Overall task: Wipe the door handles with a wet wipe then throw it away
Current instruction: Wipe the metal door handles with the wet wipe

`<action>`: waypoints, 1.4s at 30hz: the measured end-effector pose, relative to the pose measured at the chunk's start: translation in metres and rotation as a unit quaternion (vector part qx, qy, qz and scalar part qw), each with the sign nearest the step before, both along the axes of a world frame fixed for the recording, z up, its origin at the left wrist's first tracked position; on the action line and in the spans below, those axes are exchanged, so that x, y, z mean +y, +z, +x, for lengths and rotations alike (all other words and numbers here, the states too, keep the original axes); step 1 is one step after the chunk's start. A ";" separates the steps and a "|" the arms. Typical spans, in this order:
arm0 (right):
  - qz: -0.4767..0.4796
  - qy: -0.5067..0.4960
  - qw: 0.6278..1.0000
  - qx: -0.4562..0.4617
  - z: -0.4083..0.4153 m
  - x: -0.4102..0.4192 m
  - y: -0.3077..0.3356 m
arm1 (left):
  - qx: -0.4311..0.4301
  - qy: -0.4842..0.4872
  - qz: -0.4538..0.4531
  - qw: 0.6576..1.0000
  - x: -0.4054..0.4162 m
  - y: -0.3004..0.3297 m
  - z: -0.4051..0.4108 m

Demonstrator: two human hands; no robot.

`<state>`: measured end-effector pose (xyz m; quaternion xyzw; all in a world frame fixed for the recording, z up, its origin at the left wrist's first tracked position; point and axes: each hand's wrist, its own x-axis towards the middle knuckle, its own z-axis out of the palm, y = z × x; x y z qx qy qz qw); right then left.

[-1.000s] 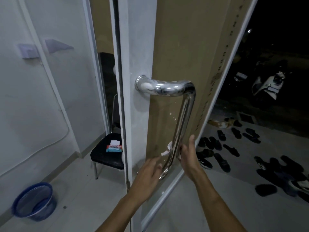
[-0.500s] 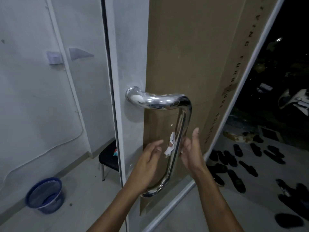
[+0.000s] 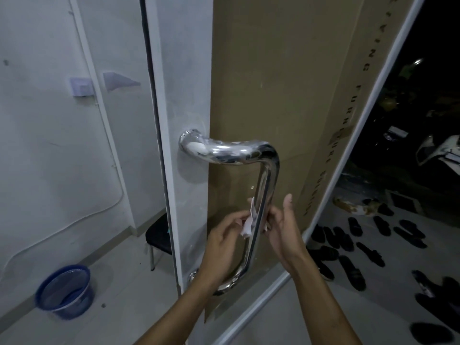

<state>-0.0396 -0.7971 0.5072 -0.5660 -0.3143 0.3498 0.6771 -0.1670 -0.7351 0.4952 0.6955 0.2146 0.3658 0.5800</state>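
Both hands work the vertical bar of the door handle (image 3: 261, 195), approx mid-height. The wet wipe (image 3: 249, 220) is wrapped partway round the bar; the left hand (image 3: 224, 242) pinches its loose end w/ fingertips on the door side, while the right hand (image 3: 282, 230) curls its fingers round the bar from the outer side, thumb up and straight, apparently pressing the wipe there; how much wipe sits under those fingers can't be told. Main risk, imo: the wipe is held by thin edges only, so a fast slide along slick chrome could pull it out of the left pinch & drop it at the foot of the door. Second: the door (image 3: 184, 95) stands ajar, so a hard pull either way may swing it and break contact. Third: above the grip, the top bend and mount post look smeared, and below it the lower curve is partly hidden by the left wrist; both are easy to skip. The blue bin (image 3: 47, 287) is well away, down-left behind the grip, so the throw-away step needs a carry, not a toss.
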 end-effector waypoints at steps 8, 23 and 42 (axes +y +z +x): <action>0.024 -0.059 0.998 0.003 0.007 -0.014 -0.007 | 0.045 -0.037 -0.048 0.997 0.014 0.007 0.037; 0.038 -0.163 0.985 0.031 0.016 -0.040 -0.015 | 0.073 0.046 0.063 0.994 -0.020 -0.058 0.052; 0.110 -0.069 0.990 -0.048 0.036 -0.023 0.028 | -0.019 0.019 0.073 0.997 -0.003 0.038 0.062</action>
